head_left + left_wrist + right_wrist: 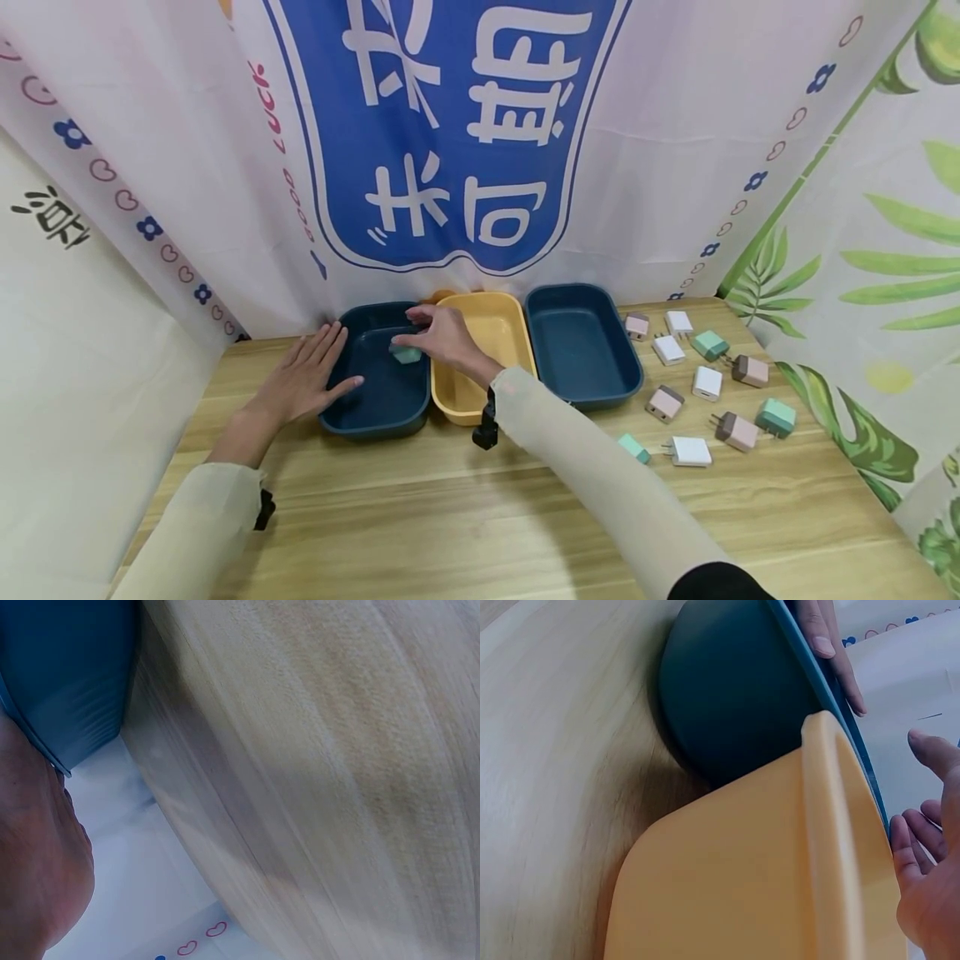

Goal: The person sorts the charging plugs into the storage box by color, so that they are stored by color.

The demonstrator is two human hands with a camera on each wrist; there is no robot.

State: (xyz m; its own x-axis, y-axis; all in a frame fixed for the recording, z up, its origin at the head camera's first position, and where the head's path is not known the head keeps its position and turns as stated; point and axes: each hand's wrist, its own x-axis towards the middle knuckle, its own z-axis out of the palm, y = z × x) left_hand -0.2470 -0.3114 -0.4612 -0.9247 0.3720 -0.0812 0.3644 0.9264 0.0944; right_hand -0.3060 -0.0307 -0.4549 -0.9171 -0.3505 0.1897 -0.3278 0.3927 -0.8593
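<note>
Eleven adapters (707, 382) in white, green and pink-brown lie loose on the table (375, 517), well to the right of the right hand (447, 337), past its forearm. One more, a green adapter (406, 355), is at the left blue tray (375, 396), just below the right thumb. With no other adapter visible at a tray, the work looks near its start, the eleven loose ones seemingly left over. The right hand hovers above the yellow tray (495, 321) and the blue tray's near edge, thumb and fingers parted, nothing visible between them. The left hand (303, 379) rests on the blue rim, fingers straight, thumb reaching over the inside, with no adapter in its hold.
</note>
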